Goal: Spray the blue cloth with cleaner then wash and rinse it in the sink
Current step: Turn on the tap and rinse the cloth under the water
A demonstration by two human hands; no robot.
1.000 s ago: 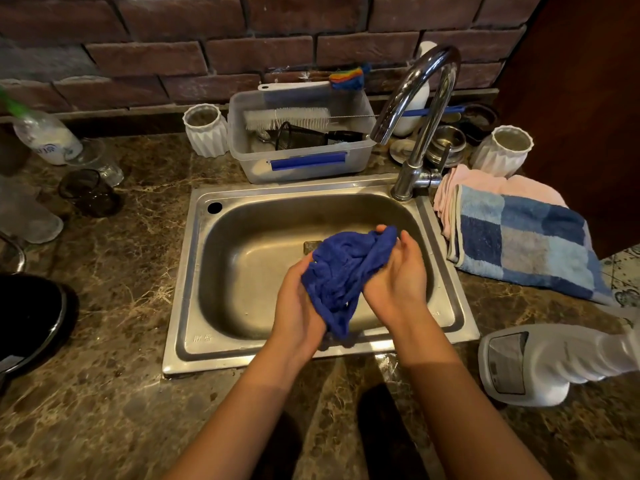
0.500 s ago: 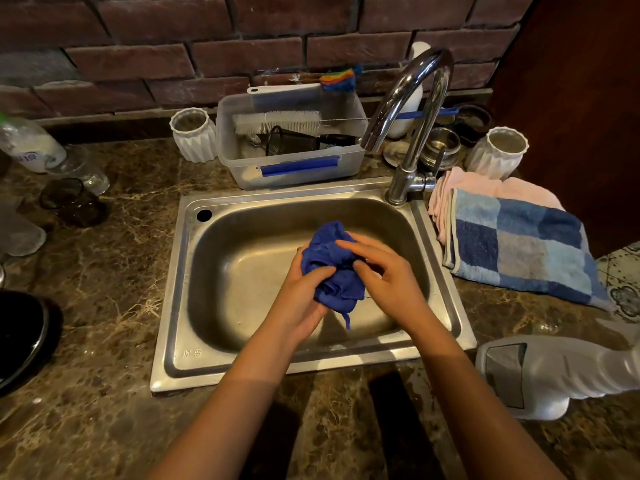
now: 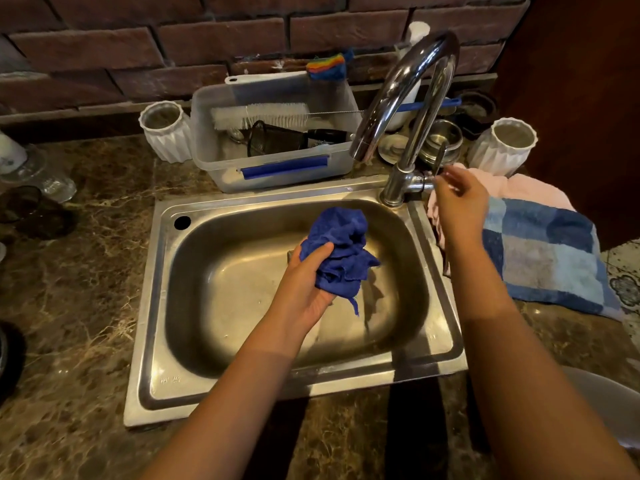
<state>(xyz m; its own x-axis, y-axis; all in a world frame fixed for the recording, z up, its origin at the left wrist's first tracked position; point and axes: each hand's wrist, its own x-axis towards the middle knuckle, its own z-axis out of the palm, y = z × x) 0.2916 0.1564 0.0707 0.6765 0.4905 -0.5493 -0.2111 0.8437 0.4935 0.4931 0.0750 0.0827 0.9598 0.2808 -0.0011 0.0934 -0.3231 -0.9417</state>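
We are holding the bunched blue cloth (image 3: 341, 251) over the middle of the steel sink (image 3: 152, 306), in our left hand (image 3: 304, 285). That hand's fingers are curling tightly around the lower part of the cloth, with the thumb pressing across its front, while the top of the bundle is standing free above the fist and a loose corner is hanging down at 5 o'clock from the grip. The cloth is sitting clear of the basin floor, below and a little to 7 o'clock of the spout of the curved chrome faucet (image 3: 405, 98).

Our right hand (image 3: 460, 206) is reaching up to 1 o'clock of the sink, at the faucet's base. Its fingers are loosely bent and gathering at the small lever (image 3: 440, 154) on the side of the faucet body; they are blurred, so we cannot tell whether they are actually gripping the lever or only touching it.

At 3 o'clock of the sink, a blue checked towel (image 3: 547, 254) is lying on the marble countertop (image 3: 76, 271) over a pink cloth (image 3: 519, 188). At 12 o'clock, a clear plastic tub (image 3: 277, 168) is holding a white bottle brush (image 3: 259, 114) and dark utensils, with white ribbed cups (image 3: 166, 131) flanking it at 11 and 2 o'clock.
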